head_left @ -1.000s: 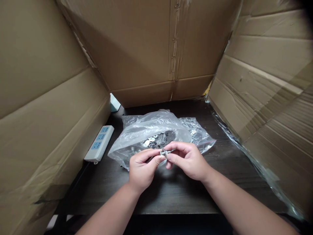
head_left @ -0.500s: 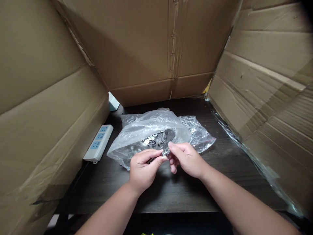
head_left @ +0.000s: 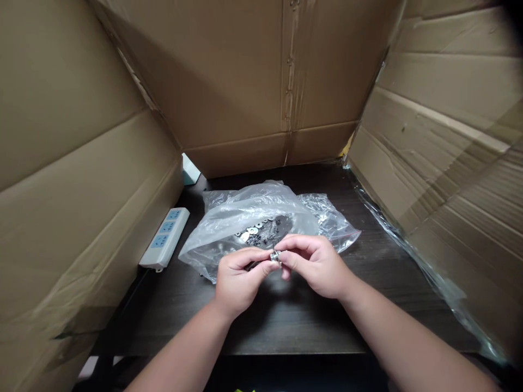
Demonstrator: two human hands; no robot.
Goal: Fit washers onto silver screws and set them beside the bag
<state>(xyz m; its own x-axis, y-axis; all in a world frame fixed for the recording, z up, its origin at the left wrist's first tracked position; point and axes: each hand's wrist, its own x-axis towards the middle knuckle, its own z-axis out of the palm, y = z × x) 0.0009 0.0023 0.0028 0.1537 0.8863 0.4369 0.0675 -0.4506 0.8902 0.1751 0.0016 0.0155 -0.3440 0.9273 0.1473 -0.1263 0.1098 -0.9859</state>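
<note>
- We grasp a small metal part (head_left: 275,255) between thumb and forefinger of our left hand (head_left: 237,280), coming at it from the left, probably so that it stays steady.
- Our right hand (head_left: 318,267) pinches the same part from the right, thumb on the near side; that grip likely leaves the fingertips free to turn or shift it. Whether it is one piece or several we cannot tell, since the fingers cover much of it.
- The part sits between the two sets of fingertips, raised in front of the near edge of a clear plastic bag (head_left: 253,204), perhaps so that anything dropped lands close by.
- The bag lies on the dark table (head_left: 302,332) with its mouth gaping toward us, which seems to keep the washers (head_left: 251,233) and small dark pieces inside within easy reach.
- A zip bag (head_left: 337,231) lies to the right, just beside the first; its contents are too small to name.
- A power strip (head_left: 165,239) lies to the left by the cardboard wall (head_left: 81,163), apart from our hands, presumably out of their way.
</note>
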